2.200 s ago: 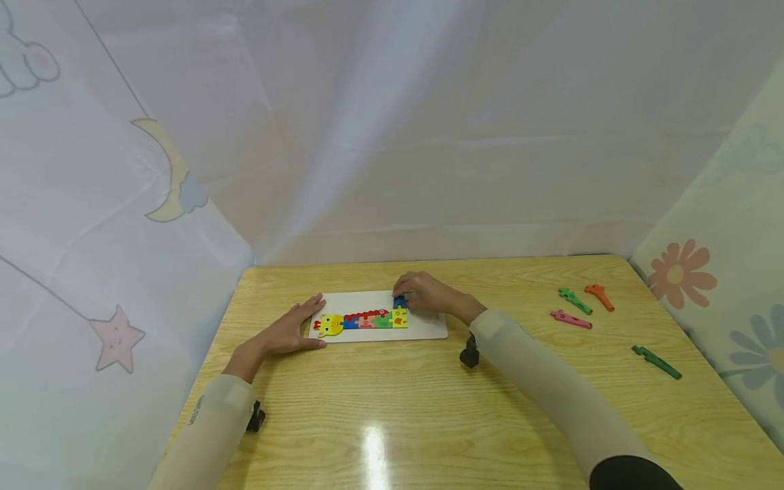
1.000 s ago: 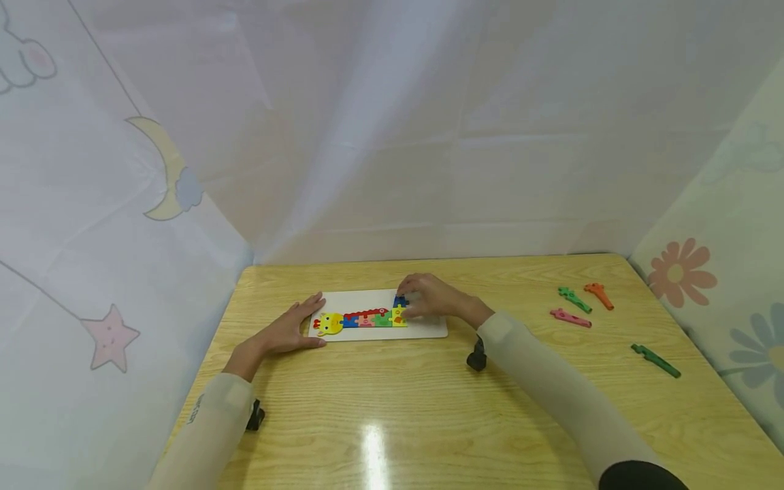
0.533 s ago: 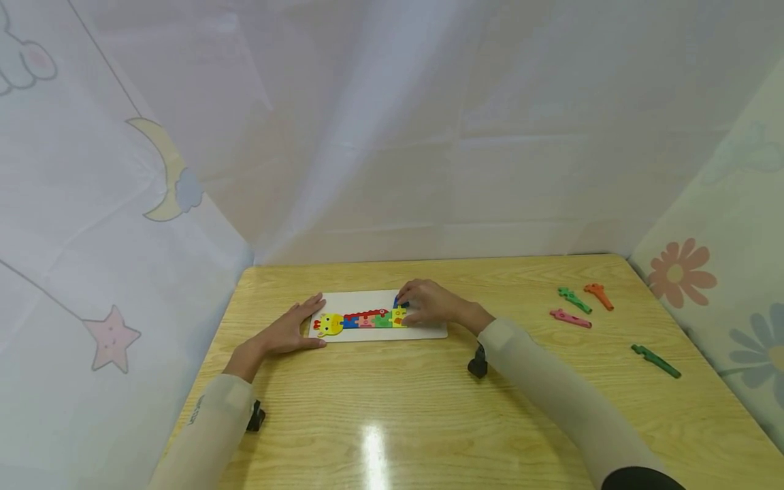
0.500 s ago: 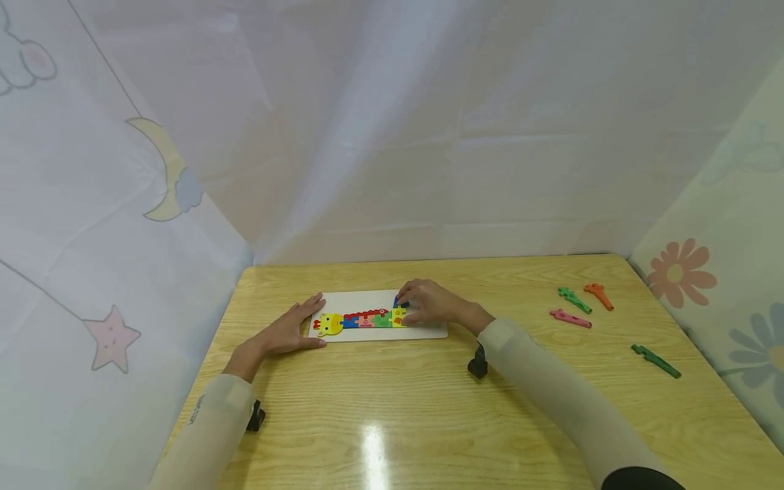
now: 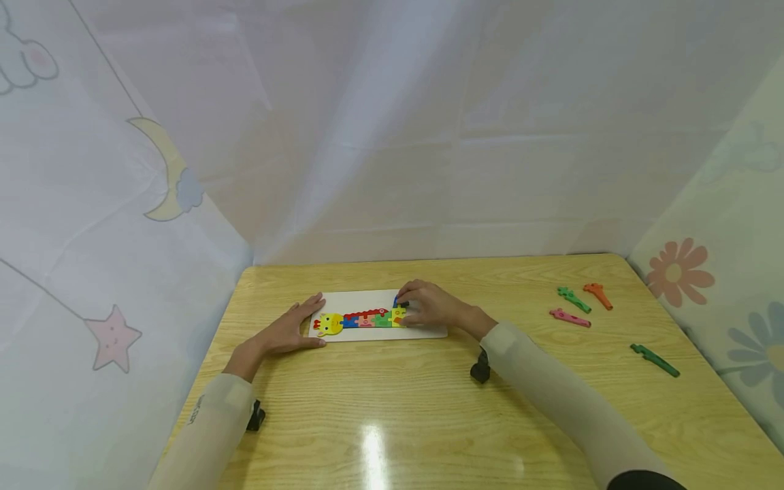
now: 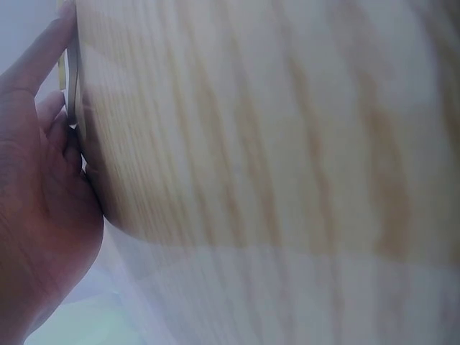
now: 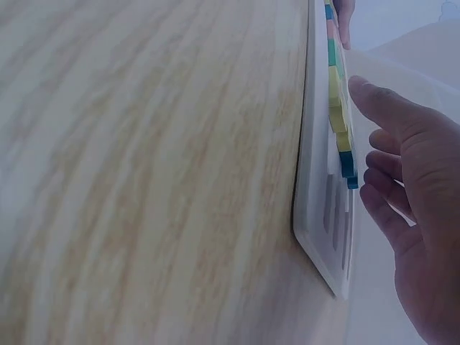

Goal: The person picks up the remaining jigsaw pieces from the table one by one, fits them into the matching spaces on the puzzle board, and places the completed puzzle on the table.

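Note:
A giraffe jigsaw puzzle in bright colours lies on a white board (image 5: pixel 355 300), with its yellow head (image 5: pixel 331 324) at the left end. My left hand (image 5: pixel 285 332) rests on that end, thumb and fingers spread along the edges. At the right part of the puzzle, my right hand (image 5: pixel 432 303) bends its fingers and thumb over a blue puzzle piece (image 5: pixel 396 299) beside a yellow piece (image 5: pixel 398 314), the fingertips partly covering it. In the right wrist view, the thumb (image 7: pixel 384 104) and curled fingers stand close to the puzzle's blue-green end piece (image 7: pixel 348 164).
To the right lie small giraffe-shaped pieces: light green (image 5: pixel 574 300), orange (image 5: pixel 598 296), pink (image 5: pixel 570 317) and dark green (image 5: pixel 655 360). They are on the wooden table (image 5: pixel 367 395). Printed fabric (image 5: pixel 392 170) hangs at the back and sides. Slots show in the board's right end.
My right hand has shifted slightly right and toward me over the blue and yellow pieces, then almost stopped. The left hand and the board stay where they were.

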Available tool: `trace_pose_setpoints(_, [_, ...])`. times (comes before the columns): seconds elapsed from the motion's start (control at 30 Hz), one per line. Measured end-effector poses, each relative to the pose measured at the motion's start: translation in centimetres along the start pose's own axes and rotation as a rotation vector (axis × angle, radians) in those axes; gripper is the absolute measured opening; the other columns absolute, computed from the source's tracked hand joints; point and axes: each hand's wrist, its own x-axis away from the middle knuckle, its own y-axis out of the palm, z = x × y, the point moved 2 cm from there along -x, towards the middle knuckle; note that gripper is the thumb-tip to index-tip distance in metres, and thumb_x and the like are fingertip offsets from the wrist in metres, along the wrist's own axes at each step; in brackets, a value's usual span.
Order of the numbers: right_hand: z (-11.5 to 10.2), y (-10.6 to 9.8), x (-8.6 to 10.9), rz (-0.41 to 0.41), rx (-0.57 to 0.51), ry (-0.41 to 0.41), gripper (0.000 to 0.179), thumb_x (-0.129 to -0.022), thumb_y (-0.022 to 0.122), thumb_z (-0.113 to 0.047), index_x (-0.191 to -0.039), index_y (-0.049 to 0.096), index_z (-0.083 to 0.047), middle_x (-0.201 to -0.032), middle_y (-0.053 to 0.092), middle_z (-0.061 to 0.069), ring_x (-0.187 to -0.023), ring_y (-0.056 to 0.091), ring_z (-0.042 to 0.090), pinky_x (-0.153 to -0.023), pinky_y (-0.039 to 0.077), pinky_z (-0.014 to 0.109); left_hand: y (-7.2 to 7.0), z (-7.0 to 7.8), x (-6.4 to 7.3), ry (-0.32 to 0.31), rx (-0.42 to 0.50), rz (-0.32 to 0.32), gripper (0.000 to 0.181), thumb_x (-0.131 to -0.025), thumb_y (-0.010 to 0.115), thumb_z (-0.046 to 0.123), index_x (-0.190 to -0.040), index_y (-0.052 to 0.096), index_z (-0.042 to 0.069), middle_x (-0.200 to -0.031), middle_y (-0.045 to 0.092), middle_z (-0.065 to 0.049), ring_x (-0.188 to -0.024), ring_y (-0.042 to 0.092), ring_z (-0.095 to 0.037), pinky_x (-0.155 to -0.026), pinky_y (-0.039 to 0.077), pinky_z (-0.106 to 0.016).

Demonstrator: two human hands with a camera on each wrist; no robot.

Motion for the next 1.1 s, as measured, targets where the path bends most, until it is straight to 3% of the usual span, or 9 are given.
trace_pose_setpoints(0.5, [-0.4,-1.3,1.7,0.064,0.028,-0.028,0.056,-0.087,0.090,-0.032,-0.129,0.074,0.002,-0.132,0.068,0.014,-0.124,0.065,0.031,-0.106,0.056,0.047,0.0,-0.1,0.0,-0.005,-0.006,-0.001,0.103,-0.092,0.082,0.045,-0.168,0.026,0.003,-0.177,0.013,-0.016,-0.162,0.015,-0.041,-0.131,0.006,-0.063])
trace_pose_setpoints(1.1, [-0.4,-3.5,4.8,0.089,0.094,0.039,0.063,-0.087,0.090,-0.035,-0.135,0.070,0.001,-0.135,0.068,0.016,-0.127,0.064,0.034,-0.107,0.055,0.052,0.1,-0.5,-0.1,0.012,-0.010,0.009,0.104,-0.092,0.081,0.048,-0.168,0.026,0.004,-0.177,0.014,-0.017,-0.162,0.014,-0.041,-0.130,0.005,-0.064])
